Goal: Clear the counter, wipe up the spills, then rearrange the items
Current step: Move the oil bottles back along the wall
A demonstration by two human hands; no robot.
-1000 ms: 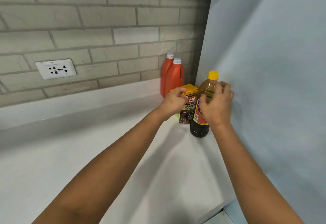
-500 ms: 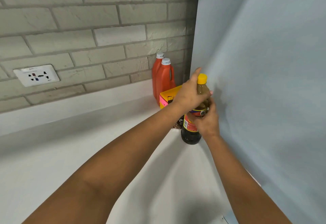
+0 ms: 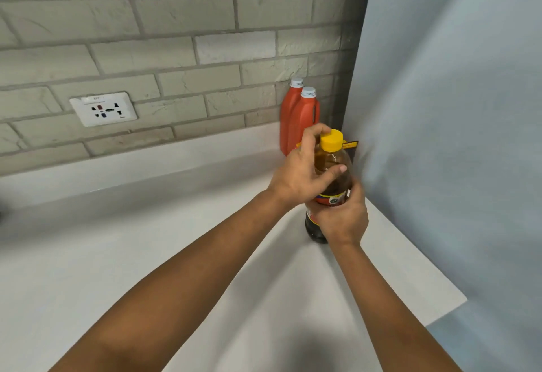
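A dark brown bottle [image 3: 333, 166] with a yellow cap stands on the white counter [image 3: 146, 254] in the right corner. My left hand [image 3: 302, 172] wraps its neck and shoulder just under the cap. Around the labelled middle of the bottle, my right hand [image 3: 341, 219] is closed. Behind the bottle a yellow granola box [image 3: 350, 145] is almost fully hidden; only a corner shows. Two orange jugs [image 3: 297, 119] with white caps stand against the brick wall at the back.
A pale blue wall [image 3: 454, 137] closes off the right side, right beside the bottle. A white power socket [image 3: 103, 108] sits in the brick wall at left. The counter's front right edge [image 3: 445, 310] ends near my right forearm.
My left hand left the granola box and moved onto the bottle's neck. My right hand slid lower on the bottle. The bottle now stands in front of the box.
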